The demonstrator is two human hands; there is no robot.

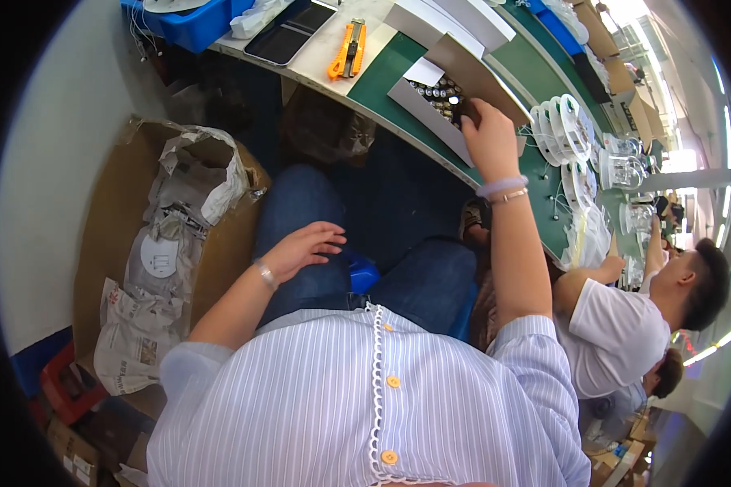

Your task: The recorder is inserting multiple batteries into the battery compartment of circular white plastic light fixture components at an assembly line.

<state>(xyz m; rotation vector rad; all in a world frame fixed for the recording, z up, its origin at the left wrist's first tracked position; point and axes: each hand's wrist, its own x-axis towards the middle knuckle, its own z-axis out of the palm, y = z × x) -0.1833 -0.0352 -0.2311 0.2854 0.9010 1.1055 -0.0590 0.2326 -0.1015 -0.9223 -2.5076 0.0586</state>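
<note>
My right hand [489,134] reaches into a long open white cardboard box [434,114] on the table. Its fingers are closed together at a dark spot inside the box; what they hold, if anything, I cannot make out. Small, round, shiny-topped dark parts [440,96] stand in rows beside the fingertips. A white slip of card [425,72] lies over some of them. Above my left thigh, my left hand [307,250] hangs with its fingers loosely stretched and nothing in it.
An orange utility knife [348,50] and a black-screened tablet [290,31] lie on the table [374,93]. White reels [562,130] stand right of the box. A carton [219,268] with packing waste sits at my left. Co-workers, one in a white shirt [613,333], sit at right.
</note>
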